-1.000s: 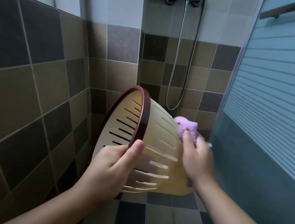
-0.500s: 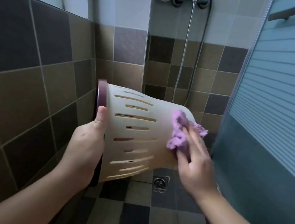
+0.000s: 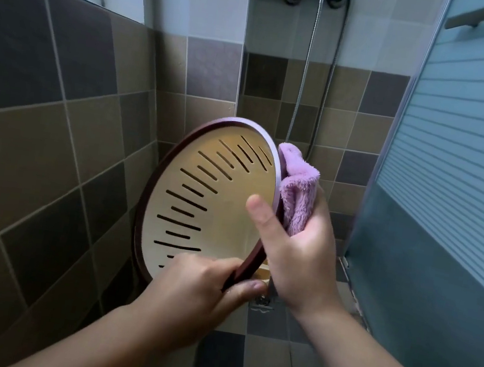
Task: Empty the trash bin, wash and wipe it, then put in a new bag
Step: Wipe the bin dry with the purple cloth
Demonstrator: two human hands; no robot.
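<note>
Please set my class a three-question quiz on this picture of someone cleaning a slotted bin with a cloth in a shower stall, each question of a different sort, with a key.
1. True or false: the bin is turned so its open mouth faces the camera.
2. Which hand holds the purple cloth? A) left hand B) right hand C) neither
3. Fill in: the left hand grips the bin by its dark ____.

Key
1. True; the slotted inside shows.
2. B; the right hand presses the cloth against the outside of the bin, thumb over the rim.
3. rim, at its lower edge.
</note>
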